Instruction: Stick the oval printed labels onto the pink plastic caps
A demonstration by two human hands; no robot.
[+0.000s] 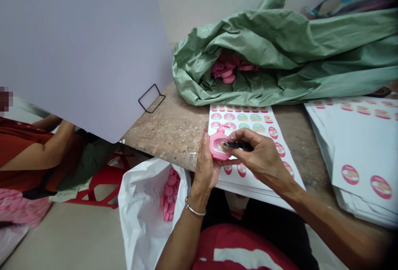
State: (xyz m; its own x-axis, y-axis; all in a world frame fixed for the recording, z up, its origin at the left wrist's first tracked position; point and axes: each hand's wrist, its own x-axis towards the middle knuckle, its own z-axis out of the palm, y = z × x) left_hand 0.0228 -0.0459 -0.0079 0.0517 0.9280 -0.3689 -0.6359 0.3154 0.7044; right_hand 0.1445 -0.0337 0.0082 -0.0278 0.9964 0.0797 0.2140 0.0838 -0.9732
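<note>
Pink bottle [216, 153] w/ pump top sits in the L hand [204, 160], thumb along its 9 o'clock side, fingers showing at 5. R hand [259, 154], at 3 o'clock (all clock pts taken from bottle), pinches a slim black tool [241, 145]; tip at the label [219, 142], can't tell if touching. Sticker sheets [234, 185] lie below the hands, far edge meeting the green bag [264, 29] at 1, pink pcs [228, 73] in its mouth. Widest room for moving: flecked tabletop [172, 120], 10 o'clock, btwn sheets and wire stand [146, 92] by the big pale board [77, 46]; its front edge slants down to the L hand. Narrower strip at 2-3, before the R paper stack [357, 137]. White bag [137, 207] gapes at 8, past table edge, more pink pcs inside. Co-worker [31, 149] at 9, well apart.
</note>
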